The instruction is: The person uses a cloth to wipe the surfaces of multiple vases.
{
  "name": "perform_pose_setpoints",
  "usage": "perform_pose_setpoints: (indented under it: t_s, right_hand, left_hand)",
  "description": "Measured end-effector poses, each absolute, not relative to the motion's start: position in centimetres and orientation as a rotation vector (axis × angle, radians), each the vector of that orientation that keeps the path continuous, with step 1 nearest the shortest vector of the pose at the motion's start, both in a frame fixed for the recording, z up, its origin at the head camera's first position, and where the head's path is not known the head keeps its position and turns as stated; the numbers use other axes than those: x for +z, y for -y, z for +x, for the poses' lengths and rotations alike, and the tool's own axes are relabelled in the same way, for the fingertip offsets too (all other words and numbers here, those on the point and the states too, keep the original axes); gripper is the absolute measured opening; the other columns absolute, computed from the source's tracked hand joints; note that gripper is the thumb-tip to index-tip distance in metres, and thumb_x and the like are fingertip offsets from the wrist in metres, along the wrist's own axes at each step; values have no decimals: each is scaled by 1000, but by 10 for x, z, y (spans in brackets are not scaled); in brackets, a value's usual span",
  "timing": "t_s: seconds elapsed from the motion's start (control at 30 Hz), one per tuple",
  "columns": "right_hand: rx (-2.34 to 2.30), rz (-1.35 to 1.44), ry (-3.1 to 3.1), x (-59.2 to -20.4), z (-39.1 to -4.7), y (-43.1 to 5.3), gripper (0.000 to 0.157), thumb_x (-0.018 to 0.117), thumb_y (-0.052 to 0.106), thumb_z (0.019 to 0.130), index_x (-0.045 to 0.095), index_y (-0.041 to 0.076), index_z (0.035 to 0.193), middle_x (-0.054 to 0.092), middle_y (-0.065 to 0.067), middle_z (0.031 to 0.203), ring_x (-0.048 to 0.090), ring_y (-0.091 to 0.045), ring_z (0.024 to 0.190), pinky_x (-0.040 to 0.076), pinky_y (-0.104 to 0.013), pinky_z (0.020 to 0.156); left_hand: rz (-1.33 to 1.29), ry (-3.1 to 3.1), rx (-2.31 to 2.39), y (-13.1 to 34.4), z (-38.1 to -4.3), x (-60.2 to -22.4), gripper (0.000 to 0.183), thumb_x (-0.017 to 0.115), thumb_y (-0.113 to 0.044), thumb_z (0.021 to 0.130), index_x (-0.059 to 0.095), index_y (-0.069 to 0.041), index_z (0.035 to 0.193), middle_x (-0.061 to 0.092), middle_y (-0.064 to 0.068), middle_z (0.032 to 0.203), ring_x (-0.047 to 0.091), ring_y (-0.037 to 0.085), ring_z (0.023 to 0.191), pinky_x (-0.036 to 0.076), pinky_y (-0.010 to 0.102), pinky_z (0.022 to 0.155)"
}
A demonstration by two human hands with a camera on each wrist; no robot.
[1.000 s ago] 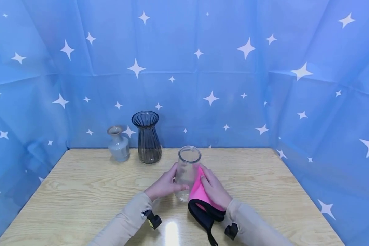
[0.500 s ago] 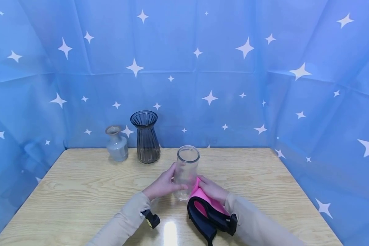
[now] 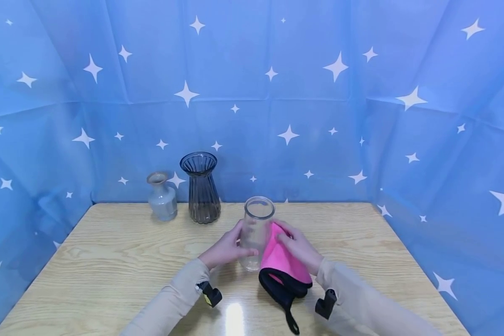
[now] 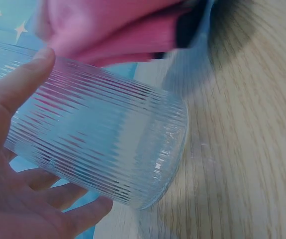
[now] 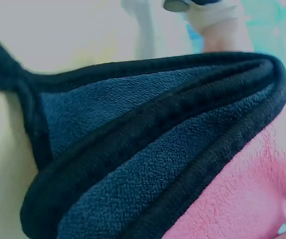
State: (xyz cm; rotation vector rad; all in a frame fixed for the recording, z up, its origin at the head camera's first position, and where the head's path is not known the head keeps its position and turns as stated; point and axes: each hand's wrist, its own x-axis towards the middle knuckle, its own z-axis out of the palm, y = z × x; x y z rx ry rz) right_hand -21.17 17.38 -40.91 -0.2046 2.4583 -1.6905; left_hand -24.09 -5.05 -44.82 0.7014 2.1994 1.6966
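My left hand (image 3: pixel 224 248) grips a clear ribbed glass vase (image 3: pixel 255 240) from its left side, thumb across the front. In the left wrist view the vase (image 4: pixel 118 134) lies between the thumb and the fingers below it. Whether its base touches the table cannot be told. A pink cloth (image 3: pixel 273 254) with a black border and hanging loop is bunched in my right hand (image 3: pixel 300 249), against the vase's right side. The right wrist view shows the cloth's dark grey underside (image 5: pixel 147 164) in folds; most of the right hand is hidden there.
A dark grey fluted glass vase (image 3: pixel 203 198) stands at the back left of the wooden table (image 3: pixel 130 266). Left of it is a small pale blue vase (image 3: pixel 163 205) with a narrow neck. Blue star-patterned curtains (image 3: pixel 252 60) surround the table.
My right hand slid down the vase's side with the cloth, then came back up towards the rim. My left hand keeps its grip, and the vase sits very slightly higher.
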Motion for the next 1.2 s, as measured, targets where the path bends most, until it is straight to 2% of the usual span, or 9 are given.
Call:
perform_pose_setpoints:
  t_s: [0.13,0.33,0.47,0.57,0.7,0.8,0.93,1.07,1.2]
  right_hand:
    - [-1659,-353,-2532,-383,-214,-179,48,50,19,101,42,9,147,48,-19,140,54,-26,111,44,-35,91]
    - [-1696,-557,-2510,-356,-217,-183,45,47,22,103,42,23,147,45,-11,144,56,-25,101,47,-38,84]
    - [-1703,-585,-2515,-351,-217,-183,45,46,19,103,39,19,147,50,-15,134,58,-25,98,49,-39,82]
    - [-1711,-576,-2517,-351,-216,-183,44,46,17,103,37,16,146,54,-17,123,59,-25,93,51,-39,77]
    - [-1735,-578,-2518,-354,-216,-184,43,46,17,103,38,16,145,54,-17,121,60,-26,89,52,-39,74]
    - [-1755,-569,-2531,-359,-218,-184,44,47,17,103,40,17,146,54,-16,127,60,-24,87,52,-36,73]
    - [-1786,-517,-2506,-370,-220,-182,45,46,20,103,41,19,148,51,-16,132,59,-21,84,51,-31,71]
    - [-1784,-461,-2489,-380,-221,-180,45,45,20,104,40,17,149,46,-17,140,58,-23,93,50,-32,78]
    - [-1703,-434,-2566,-392,-221,-177,46,45,22,104,39,14,149,40,-16,143,48,-27,116,38,-41,99]
  left_hand:
    - [710,-2214,1685,50,-242,-448,76,80,-20,80,37,-25,142,47,10,141,42,28,131,40,46,103]
    - [710,-2229,1680,49,-243,-448,76,79,-18,82,35,-21,143,44,11,142,39,31,132,40,49,103]
    - [703,-2307,1687,49,-237,-438,87,81,-20,78,28,-20,147,39,13,146,37,36,133,37,57,103]
    - [689,-2410,1748,48,-231,-420,92,83,-20,76,27,-17,148,41,16,143,41,40,129,38,61,100]
    - [666,-2510,1836,43,-224,-395,81,83,-21,77,37,-12,143,50,14,132,51,34,119,45,52,97]
    - [641,-2512,1860,38,-223,-386,73,81,-21,79,42,-9,139,55,12,125,53,29,116,48,44,96]
    - [601,-2487,1883,36,-224,-385,68,80,-19,80,45,-9,137,56,12,123,53,30,115,49,44,96]
    - [633,-2481,1885,38,-227,-386,65,78,-17,81,45,-9,137,57,15,122,55,34,114,48,47,96]
    - [688,-2424,1879,43,-232,-384,65,77,-16,83,45,-8,139,56,16,125,55,37,116,47,48,97]
